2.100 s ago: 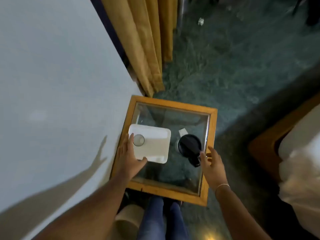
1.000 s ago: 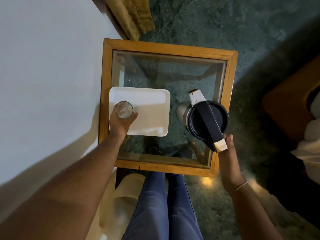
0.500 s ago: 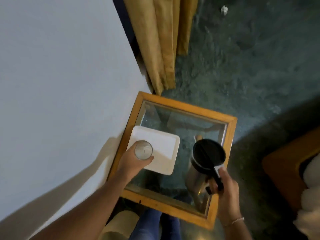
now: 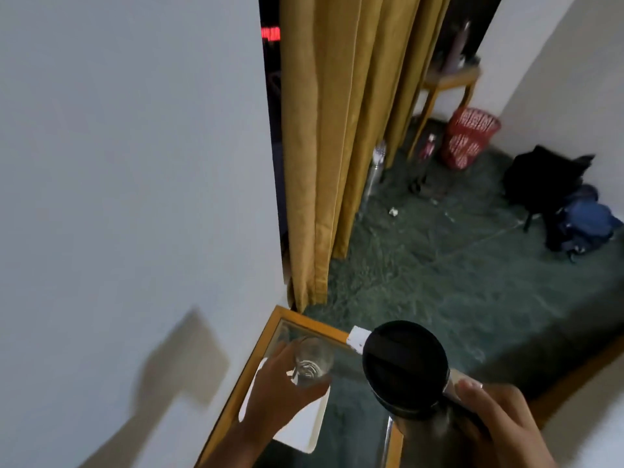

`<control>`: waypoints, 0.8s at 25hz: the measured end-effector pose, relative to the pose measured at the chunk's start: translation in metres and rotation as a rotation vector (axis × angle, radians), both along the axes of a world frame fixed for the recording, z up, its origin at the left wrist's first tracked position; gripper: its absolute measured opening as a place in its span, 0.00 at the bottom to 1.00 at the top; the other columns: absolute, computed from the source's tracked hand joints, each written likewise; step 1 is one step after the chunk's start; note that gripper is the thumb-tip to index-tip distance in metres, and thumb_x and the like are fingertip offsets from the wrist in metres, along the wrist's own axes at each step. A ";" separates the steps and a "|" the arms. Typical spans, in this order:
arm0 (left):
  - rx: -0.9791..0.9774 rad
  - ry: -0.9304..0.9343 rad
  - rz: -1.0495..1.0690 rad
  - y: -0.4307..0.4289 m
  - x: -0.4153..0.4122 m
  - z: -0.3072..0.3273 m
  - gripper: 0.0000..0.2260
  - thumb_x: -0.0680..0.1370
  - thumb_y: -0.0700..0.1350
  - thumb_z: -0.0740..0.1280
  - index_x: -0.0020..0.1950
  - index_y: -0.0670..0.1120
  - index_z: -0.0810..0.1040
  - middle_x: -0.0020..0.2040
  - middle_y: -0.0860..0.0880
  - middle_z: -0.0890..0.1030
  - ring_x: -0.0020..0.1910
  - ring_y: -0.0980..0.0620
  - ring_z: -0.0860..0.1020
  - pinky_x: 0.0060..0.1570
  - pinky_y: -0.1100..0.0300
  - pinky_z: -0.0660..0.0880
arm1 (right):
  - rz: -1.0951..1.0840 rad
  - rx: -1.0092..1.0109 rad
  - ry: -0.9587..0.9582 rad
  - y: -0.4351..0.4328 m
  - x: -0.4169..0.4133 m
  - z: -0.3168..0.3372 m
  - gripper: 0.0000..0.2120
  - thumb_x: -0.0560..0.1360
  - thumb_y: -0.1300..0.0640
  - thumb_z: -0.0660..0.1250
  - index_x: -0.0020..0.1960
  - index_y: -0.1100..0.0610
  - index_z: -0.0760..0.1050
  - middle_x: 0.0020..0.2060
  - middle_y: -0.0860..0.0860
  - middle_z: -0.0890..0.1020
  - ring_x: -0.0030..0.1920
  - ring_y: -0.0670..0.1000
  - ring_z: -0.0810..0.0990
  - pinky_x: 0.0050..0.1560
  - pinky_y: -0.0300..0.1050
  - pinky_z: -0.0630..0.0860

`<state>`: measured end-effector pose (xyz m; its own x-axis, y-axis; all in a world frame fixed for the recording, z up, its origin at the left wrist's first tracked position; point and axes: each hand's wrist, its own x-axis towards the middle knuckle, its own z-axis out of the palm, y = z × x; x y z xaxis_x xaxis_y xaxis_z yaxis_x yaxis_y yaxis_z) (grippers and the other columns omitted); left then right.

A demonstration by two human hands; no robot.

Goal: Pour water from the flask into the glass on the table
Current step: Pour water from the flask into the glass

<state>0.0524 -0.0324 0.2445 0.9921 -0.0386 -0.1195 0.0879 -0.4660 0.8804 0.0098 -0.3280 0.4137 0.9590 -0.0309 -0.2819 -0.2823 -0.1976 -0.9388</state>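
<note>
Flask (image 4: 405,366), black-lidded, held off the table (image 4: 233,393) in the right hand (image 4: 499,423) clamped on its handle; white spout points to 10 o'clock, toward the glass (image 4: 312,361). Left hand (image 4: 280,396) wraps the clear glass, at 9 o'clock from the flask, above the white tray (image 4: 304,430); no water visible.

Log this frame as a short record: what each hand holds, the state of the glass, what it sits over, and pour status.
left hand: wrapped around the glass, held over the white tray
right hand: grips the flask by its handle side
flask: lifted, black lid on, pale spout facing the glass
glass: looks empty, no water seen
table: glass top, wooden frame
pour status: no stream visible; not started
background: yellow curtain, red basket
</note>
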 end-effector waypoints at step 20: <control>0.050 -0.525 -0.161 -0.006 -0.021 0.225 0.33 0.63 0.79 0.75 0.66 0.81 0.69 0.59 0.76 0.79 0.56 0.73 0.79 0.46 0.69 0.78 | 0.401 -0.714 -0.230 0.055 0.042 0.286 0.27 0.69 0.35 0.62 0.20 0.52 0.64 0.17 0.46 0.65 0.18 0.47 0.59 0.22 0.36 0.60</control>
